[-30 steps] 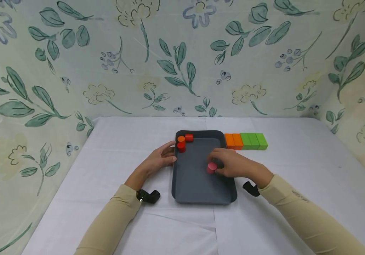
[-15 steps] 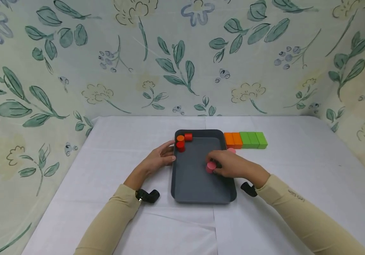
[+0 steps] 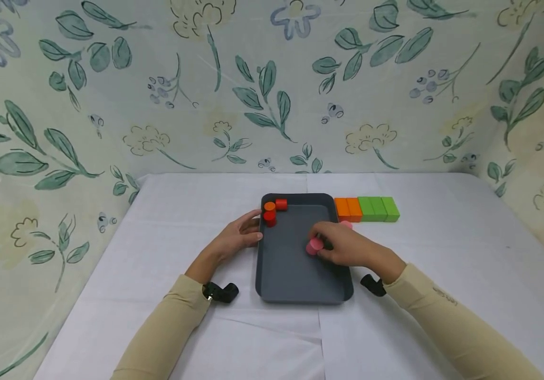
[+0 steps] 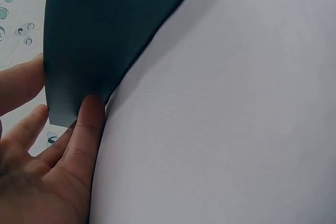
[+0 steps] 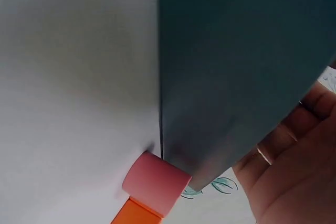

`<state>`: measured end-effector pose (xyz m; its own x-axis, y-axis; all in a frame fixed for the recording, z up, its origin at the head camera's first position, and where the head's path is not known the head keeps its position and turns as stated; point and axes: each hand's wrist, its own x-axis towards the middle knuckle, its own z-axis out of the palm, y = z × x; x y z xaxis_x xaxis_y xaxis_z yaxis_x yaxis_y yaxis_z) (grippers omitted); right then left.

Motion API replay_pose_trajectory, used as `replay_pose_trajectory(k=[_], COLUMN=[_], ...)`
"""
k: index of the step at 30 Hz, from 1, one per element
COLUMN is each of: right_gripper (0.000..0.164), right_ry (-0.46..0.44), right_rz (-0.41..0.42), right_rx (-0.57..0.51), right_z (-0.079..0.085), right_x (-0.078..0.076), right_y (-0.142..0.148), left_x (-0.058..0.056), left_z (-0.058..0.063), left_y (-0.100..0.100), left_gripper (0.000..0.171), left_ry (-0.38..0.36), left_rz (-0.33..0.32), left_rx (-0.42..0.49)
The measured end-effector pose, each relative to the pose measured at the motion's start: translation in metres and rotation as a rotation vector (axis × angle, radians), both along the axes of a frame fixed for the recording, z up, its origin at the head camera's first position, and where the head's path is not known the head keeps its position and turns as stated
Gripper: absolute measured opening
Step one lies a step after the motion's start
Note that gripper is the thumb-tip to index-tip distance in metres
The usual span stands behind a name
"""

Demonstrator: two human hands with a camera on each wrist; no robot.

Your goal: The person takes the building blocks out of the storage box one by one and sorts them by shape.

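Observation:
A dark grey tray (image 3: 293, 285) lies on the white-covered table. My right hand (image 3: 343, 244) reaches over its right side and pinches a pink cylinder block (image 3: 316, 244) between thumb and fingers; the cylinder leans, low over the tray floor. My left hand (image 3: 235, 237) rests against the tray's left wall, its fingers extended. In the left wrist view the thumb and fingers of that hand (image 4: 58, 166) touch the tray's outer wall (image 4: 105, 40). Two red cylinder blocks (image 3: 269, 219) and an orange cylinder block (image 3: 269, 206) sit in the tray's far left corner.
Outside the tray's far right corner, another pink cylinder (image 5: 156, 183) lies against the wall, next to an orange block (image 5: 137, 213). Orange blocks (image 3: 347, 209) and green blocks (image 3: 378, 209) form a row there. A floral cloth (image 3: 272, 105) hangs behind the table.
The pink cylinder in my right hand has gone from upright to leaning, its top shifting slightly away from me. My left hand and the tray stay in place.

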<state>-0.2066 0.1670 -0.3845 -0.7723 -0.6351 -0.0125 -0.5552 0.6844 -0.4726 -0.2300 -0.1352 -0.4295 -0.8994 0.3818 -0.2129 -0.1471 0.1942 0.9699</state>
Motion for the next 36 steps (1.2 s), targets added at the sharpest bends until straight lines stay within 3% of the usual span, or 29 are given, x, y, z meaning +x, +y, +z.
replay_pose_trajectory(k=[21, 26, 36], right_gripper=[0.031, 0.033, 0.031], right_ry=[0.100, 0.097, 0.175], right_rz=[-0.031, -0.062, -0.152], right_rx=[-0.105, -0.121, -0.099], right_z=[0.010, 0.012, 0.015], right_x=[0.002, 0.002, -0.001], right_y=[0.018, 0.027, 0.061], left_x=[0.002, 0.002, 0.001], left_z=[0.002, 0.002, 0.000], left_y=[-0.001, 0.000, -0.001], left_gripper=[0.072, 0.072, 0.072], left_ry=[0.012, 0.011, 0.018], left_rz=[-0.016, -0.010, -0.022], left_rx=[0.017, 0.007, 0.010])
